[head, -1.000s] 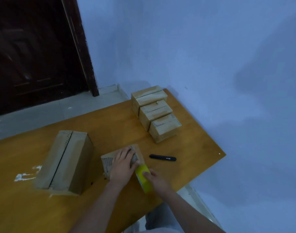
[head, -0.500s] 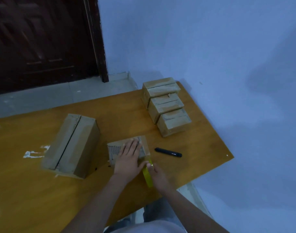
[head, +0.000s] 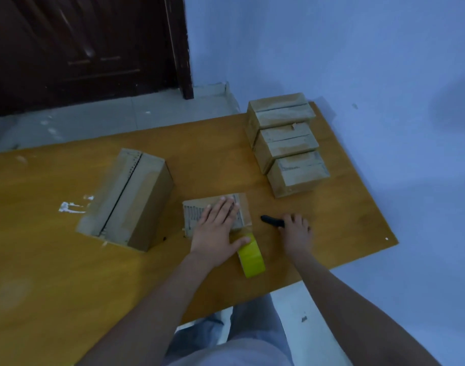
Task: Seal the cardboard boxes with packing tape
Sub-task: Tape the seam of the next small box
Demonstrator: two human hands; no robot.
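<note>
Orange wood of the table (head: 54,260) fills the corner by a blue wall. On it, the left hand (head: 217,228) lies flat, fingers spread, pressing the small cardboard box (head: 199,210). Just by its thumb stands the yellow tape roll (head: 251,257), a clear strip running up to the box edge. To the right, the right hand (head: 294,232) rests fingers-down over a black cutter (head: 271,220); I cannot tell whether it grips it. Beyond that hand sit three sealed boxes (head: 287,143).
</note>
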